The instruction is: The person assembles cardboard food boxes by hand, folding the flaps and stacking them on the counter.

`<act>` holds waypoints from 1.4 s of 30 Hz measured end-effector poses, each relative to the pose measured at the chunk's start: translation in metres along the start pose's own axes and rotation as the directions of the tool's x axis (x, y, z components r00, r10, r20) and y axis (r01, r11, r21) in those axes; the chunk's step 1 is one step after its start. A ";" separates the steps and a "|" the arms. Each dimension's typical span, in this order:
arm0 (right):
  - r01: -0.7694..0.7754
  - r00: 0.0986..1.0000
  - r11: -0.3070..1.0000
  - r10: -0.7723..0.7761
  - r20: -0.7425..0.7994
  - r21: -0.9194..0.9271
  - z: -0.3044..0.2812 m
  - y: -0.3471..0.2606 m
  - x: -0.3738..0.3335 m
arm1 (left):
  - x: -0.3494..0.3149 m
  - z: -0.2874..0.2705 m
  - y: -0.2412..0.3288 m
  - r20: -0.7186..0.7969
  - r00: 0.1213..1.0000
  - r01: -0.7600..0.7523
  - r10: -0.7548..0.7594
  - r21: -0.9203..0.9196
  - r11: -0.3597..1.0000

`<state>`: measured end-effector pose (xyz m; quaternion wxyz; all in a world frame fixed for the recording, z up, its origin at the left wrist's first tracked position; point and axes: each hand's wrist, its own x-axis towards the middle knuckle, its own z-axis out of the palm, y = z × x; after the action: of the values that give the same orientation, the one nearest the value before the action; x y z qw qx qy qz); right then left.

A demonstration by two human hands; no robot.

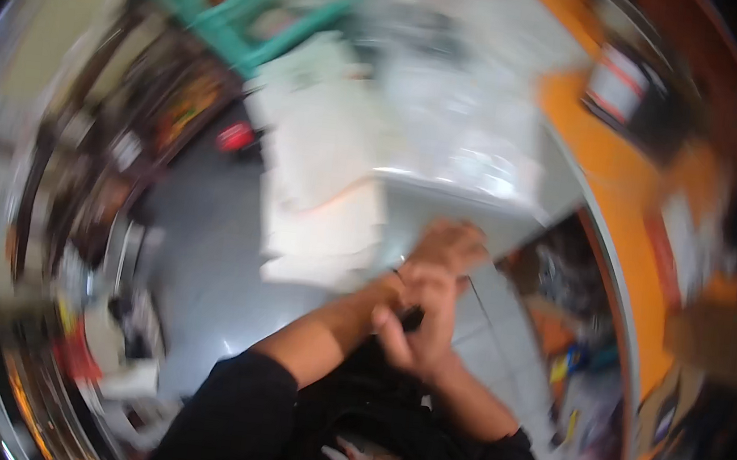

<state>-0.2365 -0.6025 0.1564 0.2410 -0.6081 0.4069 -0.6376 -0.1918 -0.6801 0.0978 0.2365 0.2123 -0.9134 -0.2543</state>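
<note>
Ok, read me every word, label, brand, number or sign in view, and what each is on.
No text can be read.
Dark container at upper right: white label with an orange-red band, too blurred to read.
Pale sheets on the left: faint marks, too blurred to tell whether they are writing.

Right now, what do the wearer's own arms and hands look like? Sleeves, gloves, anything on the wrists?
Black sleeves on both arms, leaving the forearms bare. Left hand and right hand: no gloves. Possibly a thin dark band at the left wrist; blur hides its detail.
</note>
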 end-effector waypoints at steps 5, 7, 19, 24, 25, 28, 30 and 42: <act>-0.640 0.517 0.729 0.174 0.838 0.243 0.051 -0.086 -0.058 | -0.141 -0.010 0.090 0.124 0.934 0.303 -0.336 -0.775 0.555; -0.670 0.246 0.723 0.005 0.969 0.166 0.072 -0.094 -0.064 | -0.208 -0.018 0.103 0.062 0.918 0.293 -0.391 -0.771 0.565; -0.190 -0.528 0.775 -0.598 0.603 0.602 0.390 -0.277 -0.210 | -0.600 -0.064 0.216 -0.745 0.301 0.483 -0.596 -0.419 0.769; -0.304 -0.599 0.532 -0.752 0.276 0.790 0.522 -0.378 -0.283 | -0.685 -0.076 0.288 -0.578 -0.337 0.276 -0.743 -0.815 0.509; -0.286 -0.553 0.466 -0.794 0.253 0.837 0.551 -0.395 -0.306 | -0.700 -0.066 0.290 -0.630 -0.457 0.408 -0.627 -0.776 0.482; -0.365 -0.509 0.598 -0.770 0.384 0.714 0.652 -0.433 -0.377 | -0.724 -0.053 0.291 -0.659 -0.723 0.549 -0.208 -0.731 0.406; -0.230 -0.365 0.637 -0.757 0.542 0.736 0.728 -0.436 -0.422 | -0.742 -0.031 0.290 -0.513 -0.858 0.457 -0.031 -0.789 0.411; 0.518 -0.489 0.761 -0.112 0.865 0.391 1.178 -0.335 -0.464 | -0.790 -0.036 0.306 -0.082 -0.911 0.131 0.405 -0.987 0.094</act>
<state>1.0379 -0.3115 0.0762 0.1614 -0.9695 -0.1084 0.1489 0.3761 -0.0530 0.0416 -0.4402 -0.7985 -0.3605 -0.1965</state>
